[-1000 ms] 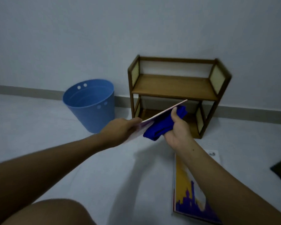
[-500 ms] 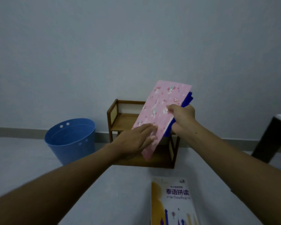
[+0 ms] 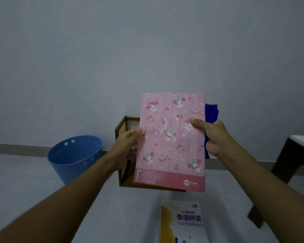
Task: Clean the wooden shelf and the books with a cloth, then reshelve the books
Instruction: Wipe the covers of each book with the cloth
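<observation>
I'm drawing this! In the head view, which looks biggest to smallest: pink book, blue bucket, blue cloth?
1. pink book, though it is nearest the camera.
2. blue bucket.
3. blue cloth, mostly hidden behind the book.

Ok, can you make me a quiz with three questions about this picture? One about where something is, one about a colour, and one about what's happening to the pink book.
1. Where is the blue bucket?
A. On the floor, left of the wooden shelf
B. On top of the shelf
C. On a chair

2. What colour is the cloth behind the pink book?
A. Red
B. Blue
C. White

3. How is the pink book?
A. Flat on the floor
B. Standing on the shelf
C. Held upright in the air

Answers: 1 A, it stands on the floor left of the shelf. 2 B, a blue edge shows past the book's right side. 3 C, the left hand and right hand grip its two side edges.
</observation>
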The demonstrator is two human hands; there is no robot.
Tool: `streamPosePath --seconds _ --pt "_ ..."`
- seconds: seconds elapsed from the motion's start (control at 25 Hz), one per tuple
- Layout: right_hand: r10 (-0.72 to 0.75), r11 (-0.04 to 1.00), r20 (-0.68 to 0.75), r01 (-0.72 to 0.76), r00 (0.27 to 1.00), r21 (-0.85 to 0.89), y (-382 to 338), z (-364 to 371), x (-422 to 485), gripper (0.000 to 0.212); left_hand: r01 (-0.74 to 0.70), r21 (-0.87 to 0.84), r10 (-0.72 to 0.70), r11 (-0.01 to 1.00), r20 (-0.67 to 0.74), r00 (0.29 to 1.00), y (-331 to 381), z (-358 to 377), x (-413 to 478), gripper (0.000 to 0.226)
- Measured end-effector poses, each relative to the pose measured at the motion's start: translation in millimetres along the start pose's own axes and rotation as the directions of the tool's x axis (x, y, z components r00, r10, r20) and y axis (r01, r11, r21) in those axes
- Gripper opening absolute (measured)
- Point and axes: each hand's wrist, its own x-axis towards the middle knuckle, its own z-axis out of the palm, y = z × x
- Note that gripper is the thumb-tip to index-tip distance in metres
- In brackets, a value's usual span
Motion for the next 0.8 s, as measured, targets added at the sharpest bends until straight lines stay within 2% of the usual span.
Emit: streamPosePath --seconds 0.16,0.28,0.4,0.52,0.6,0.64,0.68,0.72,0.8 --pt "0.112 0.994 -0.027 -0.112 0.993 -0.014 7 -1 0 0.044 0.108 -0.147 -0.09 0.983 0.121 0.989 7 14 -9 0.035" --pt "0.125 0.991 -0.044 -0.126 0.991 -0.032 17 3 3 0.042 0.058 -0.148 -0.048 0.987 0.069 0.996 5 21 -13 0.026" --pt "0.079 0.994 -0.078 -0.084 0.994 -0.071 25 9 8 0.033 -0.053 -0.032 0.053 0.998 0.006 0.999 6 22 -18 0.026" --pt "-0.019 0.991 -0.218 -0.01 0.976 -0.13 25 15 14 0.021 -0.058 -0.135 0.06 0.989 0.013 0.998 9 24 -20 0.027" --pt "-0.138 0.972 -0.359 0.057 0.923 -0.228 20 17 13 0.016 -0.062 -0.199 0.065 0.978 0.007 0.998 11 22 -19 0.028" --pt "-0.251 0.936 -0.387 0.121 0.887 -0.33 17 18 11 0.016 -0.054 -0.205 0.056 0.977 0.007 0.998 12 21 -18 0.026" --pt "-0.378 0.871 -0.348 0.202 0.858 -0.448 16 20 7 0.016 -0.04 -0.209 0.044 0.977 0.014 0.999 11 20 -17 0.024" --pt "-0.485 0.781 -0.256 0.283 0.836 -0.558 16 23 4 0.016 -0.023 -0.205 0.029 0.979 0.026 0.999 9 20 -16 0.022" --pt "-0.587 0.536 -0.044 0.347 0.809 -0.77 21 27 4 0.023 0.008 -0.2 0.005 0.98 0.063 0.998 6 27 -19 0.023"
